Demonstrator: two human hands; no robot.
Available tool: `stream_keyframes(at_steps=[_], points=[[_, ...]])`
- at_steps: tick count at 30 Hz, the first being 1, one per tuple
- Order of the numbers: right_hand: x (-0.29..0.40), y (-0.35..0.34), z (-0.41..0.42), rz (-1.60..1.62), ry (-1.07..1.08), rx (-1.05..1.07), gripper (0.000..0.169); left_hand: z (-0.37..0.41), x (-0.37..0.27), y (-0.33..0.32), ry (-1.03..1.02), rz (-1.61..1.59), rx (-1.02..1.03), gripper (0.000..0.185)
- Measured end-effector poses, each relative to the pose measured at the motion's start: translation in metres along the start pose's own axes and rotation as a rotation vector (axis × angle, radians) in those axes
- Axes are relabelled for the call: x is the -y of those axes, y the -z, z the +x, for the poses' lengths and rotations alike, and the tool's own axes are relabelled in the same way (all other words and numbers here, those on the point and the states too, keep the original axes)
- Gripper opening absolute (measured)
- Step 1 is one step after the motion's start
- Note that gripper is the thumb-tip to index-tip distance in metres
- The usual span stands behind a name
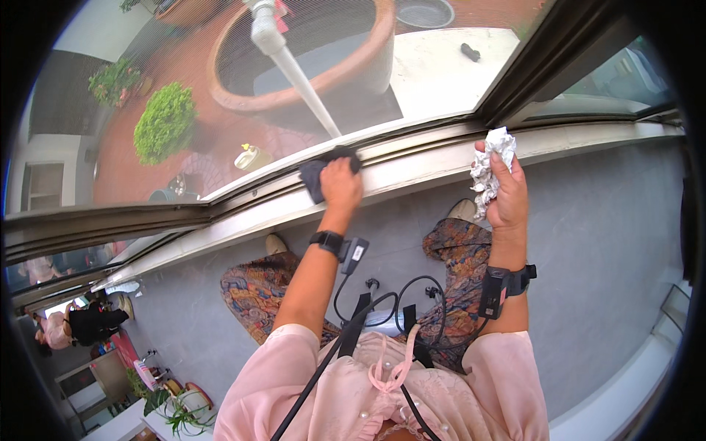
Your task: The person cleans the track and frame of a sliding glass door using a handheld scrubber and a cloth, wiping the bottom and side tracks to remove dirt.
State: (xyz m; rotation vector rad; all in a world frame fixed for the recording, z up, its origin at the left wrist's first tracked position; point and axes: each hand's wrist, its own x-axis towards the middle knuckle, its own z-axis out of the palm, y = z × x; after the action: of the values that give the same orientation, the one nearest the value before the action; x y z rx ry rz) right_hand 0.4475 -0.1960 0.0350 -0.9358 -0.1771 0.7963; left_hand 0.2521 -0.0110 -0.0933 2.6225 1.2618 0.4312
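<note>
My left hand (341, 184) grips a dark cloth (313, 179) and presses it onto the sliding window's track (386, 151). Blur on the hand and cloth hints at motion. Crumpled white paper (485, 176), perhaps tissue, is held upright in my right hand (508, 193), between thumb and fingers. That hand is raised over the inner edge of the pale sill (419, 175), near the corner of the dark window frame (485, 113). Part of the track lies hidden under the cloth.
Beyond a mesh screen (182, 71) are a large terracotta tub (303, 105), a white pipe (295, 71), a green shrub (165, 124) and a yellowish jug (252, 158). Grey floor (584, 231) lies below the sill. Black cables (397, 297) hang before my body. Another person (71, 325) appears at far left.
</note>
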Motion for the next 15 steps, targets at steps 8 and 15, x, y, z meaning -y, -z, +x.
stream_keyframes(at_steps=[8,15], points=[[0.008,0.001,0.005,0.059,-0.001,-0.026,0.028,0.051,-0.133,-0.048,-0.319,-0.225,0.178,0.034],[0.002,-0.004,0.001,0.050,0.023,-0.092,0.028,0.071,-0.158,-0.060,-0.200,-0.655,0.467,0.043]])
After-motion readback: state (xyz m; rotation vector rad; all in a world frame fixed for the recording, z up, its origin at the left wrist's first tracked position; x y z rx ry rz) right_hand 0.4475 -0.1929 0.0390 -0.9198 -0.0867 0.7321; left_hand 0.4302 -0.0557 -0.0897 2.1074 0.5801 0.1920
